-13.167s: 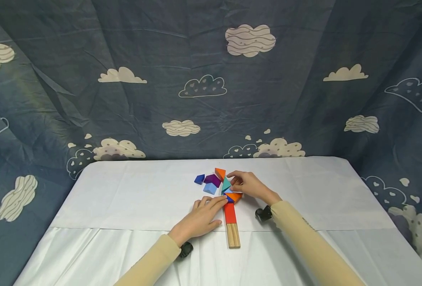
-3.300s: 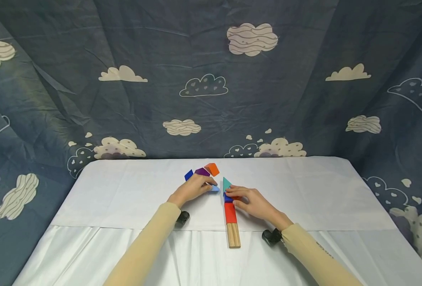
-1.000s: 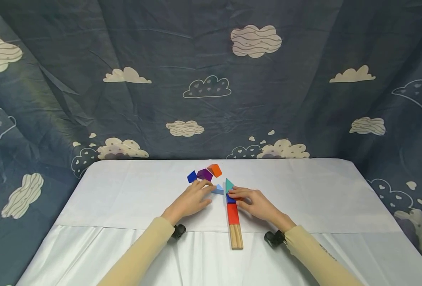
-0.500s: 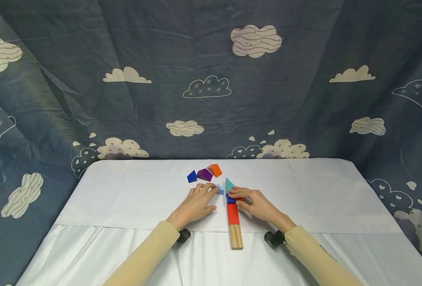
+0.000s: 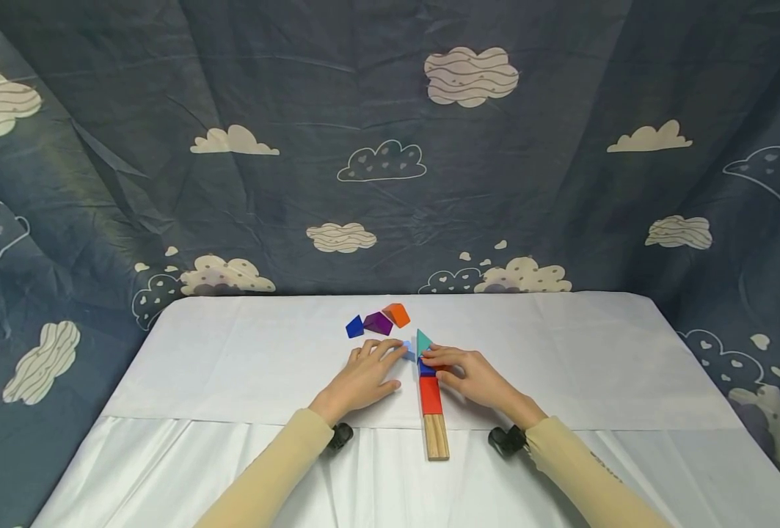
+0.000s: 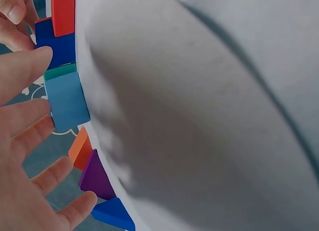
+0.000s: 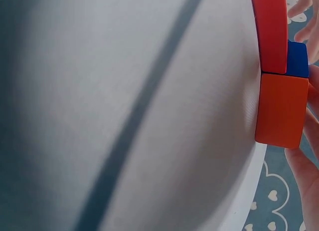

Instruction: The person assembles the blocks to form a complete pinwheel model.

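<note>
In the head view, my left hand (image 5: 362,374) has its fingers spread, fingertips touching a light blue wedge block (image 6: 69,102). That block lies at the left side of a teal triangular block (image 5: 423,342); whether they touch is hard to tell. My right hand (image 5: 470,374) holds an orange block (image 7: 282,110) between thumb and fingers, partly covering it. A dark blue block (image 5: 427,369) sits beside the orange one. Below them a red block (image 5: 431,396) and a plain wood block (image 5: 436,437) continue the row toward me.
Behind my left hand lie a loose blue block (image 5: 354,326), a purple block (image 5: 379,323) and another orange block (image 5: 398,314). White cloth covers the table (image 5: 231,367). A dark curtain (image 5: 264,198) with cloud prints hangs behind its far edge.
My left hand has shifted right, and the light blue block has slid right toward the teal one. My right hand stays put. Earlier, the loose blocks moved left, away from the row.
</note>
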The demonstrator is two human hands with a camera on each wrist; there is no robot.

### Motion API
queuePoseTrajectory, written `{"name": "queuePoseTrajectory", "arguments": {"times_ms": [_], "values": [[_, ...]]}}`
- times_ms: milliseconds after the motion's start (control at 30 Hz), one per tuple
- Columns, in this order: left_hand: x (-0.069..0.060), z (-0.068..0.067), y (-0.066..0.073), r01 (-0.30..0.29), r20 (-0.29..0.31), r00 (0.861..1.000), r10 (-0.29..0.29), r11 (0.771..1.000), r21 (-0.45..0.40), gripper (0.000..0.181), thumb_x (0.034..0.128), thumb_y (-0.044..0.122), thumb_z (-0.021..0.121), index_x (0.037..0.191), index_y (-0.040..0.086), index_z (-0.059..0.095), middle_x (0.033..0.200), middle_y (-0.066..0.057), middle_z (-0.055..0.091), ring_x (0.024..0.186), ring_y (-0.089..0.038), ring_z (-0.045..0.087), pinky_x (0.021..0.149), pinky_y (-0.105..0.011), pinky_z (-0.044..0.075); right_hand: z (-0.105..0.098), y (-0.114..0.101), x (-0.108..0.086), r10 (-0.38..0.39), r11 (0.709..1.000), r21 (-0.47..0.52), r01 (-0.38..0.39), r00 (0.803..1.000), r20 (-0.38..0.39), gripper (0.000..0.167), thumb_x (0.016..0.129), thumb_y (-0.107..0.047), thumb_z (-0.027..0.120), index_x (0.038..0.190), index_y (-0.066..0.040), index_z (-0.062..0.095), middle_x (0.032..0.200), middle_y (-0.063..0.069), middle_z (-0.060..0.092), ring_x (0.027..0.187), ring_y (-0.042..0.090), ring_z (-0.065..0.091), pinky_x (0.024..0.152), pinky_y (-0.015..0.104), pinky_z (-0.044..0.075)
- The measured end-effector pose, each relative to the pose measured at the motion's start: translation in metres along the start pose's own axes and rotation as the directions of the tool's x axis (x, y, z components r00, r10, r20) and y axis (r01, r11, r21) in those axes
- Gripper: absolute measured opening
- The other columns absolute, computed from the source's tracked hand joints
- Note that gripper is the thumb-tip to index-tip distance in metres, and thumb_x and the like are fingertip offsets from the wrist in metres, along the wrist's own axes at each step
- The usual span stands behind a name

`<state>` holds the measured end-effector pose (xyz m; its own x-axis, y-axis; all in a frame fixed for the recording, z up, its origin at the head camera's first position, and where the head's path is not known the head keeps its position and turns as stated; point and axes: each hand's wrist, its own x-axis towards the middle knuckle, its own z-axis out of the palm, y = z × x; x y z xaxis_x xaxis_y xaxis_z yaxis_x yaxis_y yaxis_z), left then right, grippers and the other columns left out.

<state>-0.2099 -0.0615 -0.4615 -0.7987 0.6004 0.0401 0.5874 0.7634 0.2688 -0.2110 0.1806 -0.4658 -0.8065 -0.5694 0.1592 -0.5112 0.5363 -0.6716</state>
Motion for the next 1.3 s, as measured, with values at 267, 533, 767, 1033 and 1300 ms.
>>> {"name": "queuePoseTrajectory", "arguments": {"times_ms": [267,533,767,1033,1300], "values": [[0.0009,0.0007,-0.0003,-0.020,0.011,1.000,0.020,1.000,-0.018,0.058,0.0957,0.032,0.059,0.147,0.015,0.039,0.152,-0.002,0.031,0.133,-0.027,0.031,0.101,-0.048,0.030,0.0001,0.0003,-0.0004,-0.013,1.000,-0.002,0.013,1.000,0.004,0.032,0.092,-0.006,0.062,0.124,-0.004,0.065,0.131,0.009,0.058,0.130,0.032,0.042,0.103,0.054,0.033],[0.0018,0.0015,-0.0002,-0.037,0.008,0.999,0.037,0.999,-0.039,0.058,0.0960,0.032,0.058,0.147,0.014,0.039,0.152,-0.003,0.031,0.133,-0.027,0.030,0.101,-0.048,0.030,0.0000,-0.0001,-0.0003,-0.008,1.000,-0.004,0.008,1.000,0.006,0.032,0.092,-0.007,0.062,0.124,-0.005,0.065,0.132,0.009,0.057,0.131,0.031,0.042,0.103,0.054,0.033],[0.0006,0.0003,0.0020,-0.034,0.025,0.999,0.036,0.998,-0.049,0.060,0.0956,0.031,0.059,0.148,0.014,0.037,0.154,-0.002,0.028,0.134,-0.029,0.029,0.102,-0.049,0.029,-0.0007,-0.0016,-0.0004,-0.014,1.000,0.002,0.014,1.000,0.012,0.032,0.092,-0.005,0.062,0.124,-0.003,0.064,0.132,0.011,0.057,0.130,0.032,0.042,0.103,0.053,0.033],[0.0007,0.0027,0.0016,-0.031,0.041,0.999,0.033,0.999,-0.043,0.062,0.0957,0.033,0.059,0.150,0.016,0.034,0.156,-0.001,0.024,0.136,-0.032,0.027,0.103,-0.051,0.028,0.0003,0.0001,-0.0010,-0.013,1.000,0.000,0.013,1.000,0.014,0.032,0.092,-0.007,0.062,0.124,-0.003,0.064,0.132,0.011,0.056,0.131,0.032,0.042,0.102,0.053,0.033],[0.0002,0.0039,0.0016,-0.032,0.042,0.999,0.034,0.999,-0.043,0.063,0.0955,0.033,0.059,0.150,0.016,0.033,0.156,0.000,0.022,0.136,-0.033,0.026,0.103,-0.052,0.027,0.0003,-0.0003,-0.0013,-0.006,1.000,-0.001,0.006,1.000,0.009,0.033,0.092,-0.006,0.062,0.125,-0.003,0.064,0.133,0.011,0.056,0.131,0.032,0.042,0.103,0.053,0.033]]}}
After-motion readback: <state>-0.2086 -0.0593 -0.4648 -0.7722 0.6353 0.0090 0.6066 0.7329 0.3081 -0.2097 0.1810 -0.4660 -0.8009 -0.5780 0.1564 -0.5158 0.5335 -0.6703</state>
